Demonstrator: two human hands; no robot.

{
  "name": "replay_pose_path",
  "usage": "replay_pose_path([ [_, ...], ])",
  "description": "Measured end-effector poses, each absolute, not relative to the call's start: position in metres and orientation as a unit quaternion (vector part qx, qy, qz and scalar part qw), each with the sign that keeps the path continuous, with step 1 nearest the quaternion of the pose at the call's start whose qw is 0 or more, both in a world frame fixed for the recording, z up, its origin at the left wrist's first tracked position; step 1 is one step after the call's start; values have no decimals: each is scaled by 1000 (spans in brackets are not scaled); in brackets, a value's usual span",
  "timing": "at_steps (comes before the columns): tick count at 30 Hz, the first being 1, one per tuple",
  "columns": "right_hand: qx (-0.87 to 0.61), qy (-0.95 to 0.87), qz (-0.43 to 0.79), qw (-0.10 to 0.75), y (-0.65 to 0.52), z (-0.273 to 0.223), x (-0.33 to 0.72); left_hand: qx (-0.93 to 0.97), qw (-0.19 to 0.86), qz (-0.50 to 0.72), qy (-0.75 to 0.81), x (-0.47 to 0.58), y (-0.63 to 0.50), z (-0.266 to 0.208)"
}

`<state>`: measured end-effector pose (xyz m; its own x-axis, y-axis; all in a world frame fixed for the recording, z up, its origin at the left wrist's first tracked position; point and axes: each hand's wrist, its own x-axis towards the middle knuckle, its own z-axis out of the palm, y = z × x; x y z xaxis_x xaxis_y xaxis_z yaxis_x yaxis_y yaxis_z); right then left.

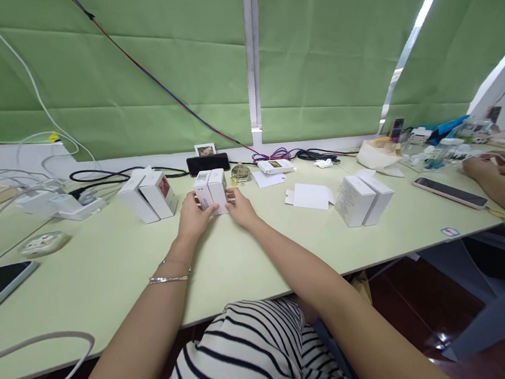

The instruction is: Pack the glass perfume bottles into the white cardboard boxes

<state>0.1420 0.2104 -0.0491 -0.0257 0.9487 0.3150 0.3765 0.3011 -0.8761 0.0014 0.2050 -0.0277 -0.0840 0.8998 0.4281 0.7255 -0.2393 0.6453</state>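
Two small white boxes point(210, 188) stand upright side by side on the table, printed text and a barcode on their faces. My left hand point(194, 216) is closed on their left side, thumb across the front. On their right side is my right hand point(240, 207), its thumb also at the front face. Left of them stands another pair of white boxes point(149, 195), one with a red picture. Just behind my right hand lies a clear round case with gold bits point(241, 174). A black phone point(208, 164) leans sideways behind the boxes.
An unfolded white carton point(310, 196) lies right of centre, beside two upright white boxes point(363, 199). A cream bag point(379, 158), a phone point(449, 192) and another person's hands point(483, 168) are at the right. A power strip point(80, 209) and cables are left.
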Motion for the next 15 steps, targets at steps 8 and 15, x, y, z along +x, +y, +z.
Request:
replay_pose_path([
  [8,-464,-720,133,499,196,-37,138,723,25,428,541,8,195,-15],
  [15,-500,-714,61,487,195,-24,137,570,83,534,619,-1,196,-4],
])
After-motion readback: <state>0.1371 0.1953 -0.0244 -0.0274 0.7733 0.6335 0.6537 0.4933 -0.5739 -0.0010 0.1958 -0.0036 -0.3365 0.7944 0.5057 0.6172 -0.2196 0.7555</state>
